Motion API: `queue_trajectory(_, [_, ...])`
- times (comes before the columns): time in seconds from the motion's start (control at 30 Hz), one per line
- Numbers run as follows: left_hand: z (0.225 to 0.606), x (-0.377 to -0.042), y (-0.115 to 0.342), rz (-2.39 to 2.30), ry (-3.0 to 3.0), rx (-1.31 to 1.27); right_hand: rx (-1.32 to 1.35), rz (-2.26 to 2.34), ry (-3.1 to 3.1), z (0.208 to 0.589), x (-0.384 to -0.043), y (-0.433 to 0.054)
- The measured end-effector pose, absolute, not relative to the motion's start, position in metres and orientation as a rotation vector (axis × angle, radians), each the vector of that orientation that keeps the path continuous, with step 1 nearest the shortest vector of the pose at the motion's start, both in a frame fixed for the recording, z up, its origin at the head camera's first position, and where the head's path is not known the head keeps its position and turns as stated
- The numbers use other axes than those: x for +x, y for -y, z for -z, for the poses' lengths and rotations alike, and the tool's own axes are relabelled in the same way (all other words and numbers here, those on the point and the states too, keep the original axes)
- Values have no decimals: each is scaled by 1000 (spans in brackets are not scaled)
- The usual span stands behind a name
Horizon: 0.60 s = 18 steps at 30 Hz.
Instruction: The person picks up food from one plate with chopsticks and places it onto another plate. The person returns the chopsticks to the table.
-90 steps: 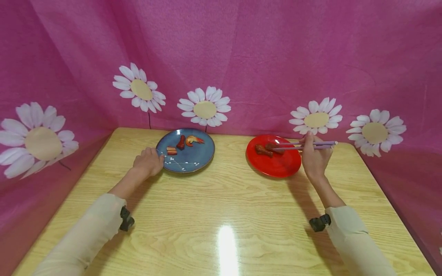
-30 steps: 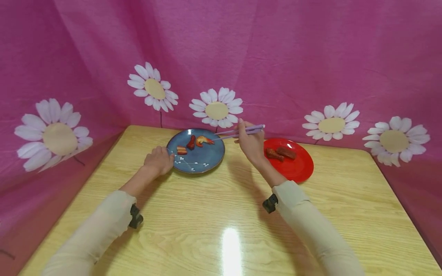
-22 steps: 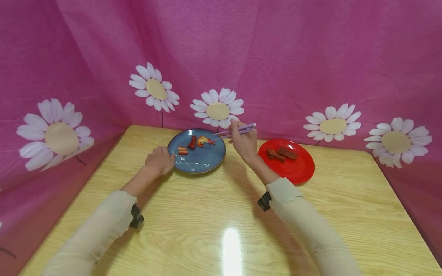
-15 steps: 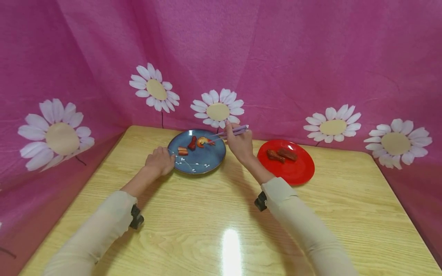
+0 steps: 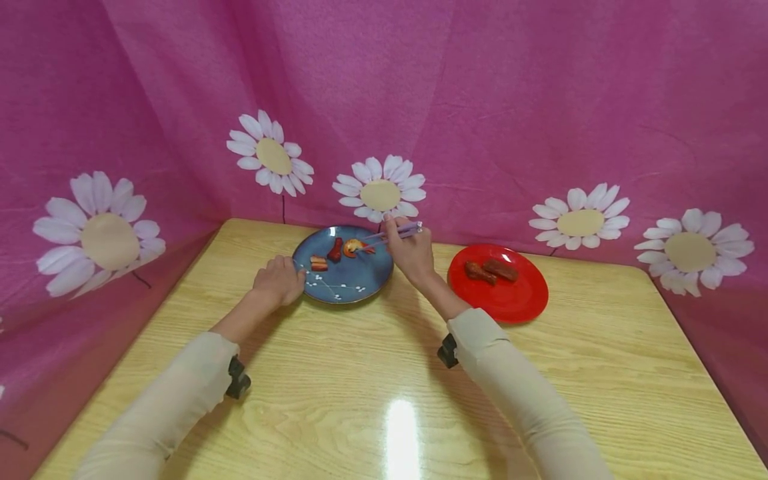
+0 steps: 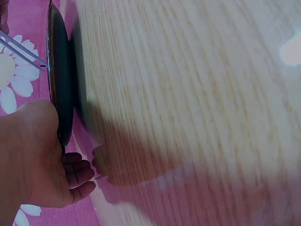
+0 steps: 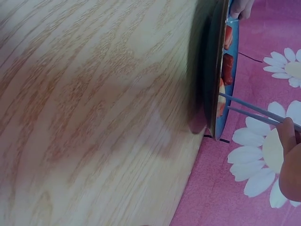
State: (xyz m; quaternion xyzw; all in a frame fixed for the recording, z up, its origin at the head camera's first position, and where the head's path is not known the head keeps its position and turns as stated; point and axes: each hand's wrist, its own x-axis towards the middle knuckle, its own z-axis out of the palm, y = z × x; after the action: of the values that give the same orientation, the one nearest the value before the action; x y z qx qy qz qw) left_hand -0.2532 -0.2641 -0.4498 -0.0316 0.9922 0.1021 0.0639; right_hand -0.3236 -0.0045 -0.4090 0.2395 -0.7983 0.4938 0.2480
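On the left side of the table, my left hand (image 5: 279, 280) holds the rim of a blue plate (image 5: 360, 275) with white blossom marks. In the left wrist view its fingers (image 6: 79, 175) curl beneath the edge. My right hand (image 5: 413, 255) grips purple chopsticks (image 5: 411, 229) whose tips reach over the plate to an orange shrimp (image 5: 354, 247). The tips overlap the shrimp in the head view; I cannot tell whether they pinch it. Beside the shrimp lie a dark red piece of meat (image 5: 335, 250) and a striped pork belly slice (image 5: 319, 264).
To the right, a red plate (image 5: 516, 303) bears a chicken drumstick (image 5: 480, 273) and a brown chunk of meat (image 5: 501, 269). A pink flowered cloth (image 5: 480, 133) hangs behind and at both sides of the wooden table (image 5: 336, 373).
My right hand has moved left with the chopsticks, from the brown meat on the red plate to the shrimp on the blue plate. The left hand has stayed at its rim.
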Motion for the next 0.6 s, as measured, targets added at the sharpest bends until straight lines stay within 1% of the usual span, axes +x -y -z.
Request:
queue_trajectory(0.27, [450, -252, 263, -309, -2987, -102, 646, -1408, 2186, 414, -327, 2])
queue_trajectory(0.6, [448, -251, 263, -315, -2991, -103, 548, -1621, 2199, 414, -329, 3])
